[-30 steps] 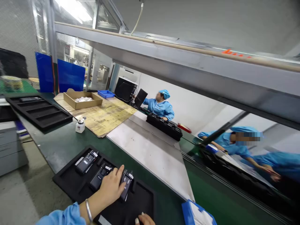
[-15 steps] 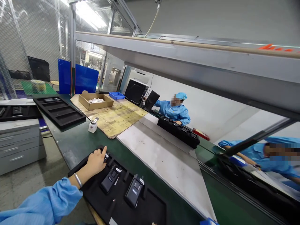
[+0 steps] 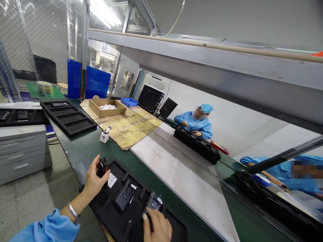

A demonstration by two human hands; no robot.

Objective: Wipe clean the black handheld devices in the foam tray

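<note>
My left hand (image 3: 95,179) is closed around a black handheld device (image 3: 102,167), held up on edge at the left end of a black foam tray (image 3: 133,228). A white label (image 3: 112,180) shows in the tray beside that hand. A second black handheld device (image 3: 125,196) lies face up in the middle slot. My right hand (image 3: 158,225) reaches in from the bottom edge, its fingers bent over the lower end of a third black handheld device (image 3: 154,202), which still lies in the tray. That hand covers part of this device.
A small white pump bottle (image 3: 104,135) stands beyond the tray. Further back are another black tray (image 3: 70,118), a cardboard box (image 3: 107,107) and a blue bin (image 3: 129,102). A white board (image 3: 176,174) runs along the right. Two people in blue work across the bench.
My left hand has lifted a handheld device from its slot, uncovering the label. My right hand has come into view onto the third device. The view has shifted slightly.
</note>
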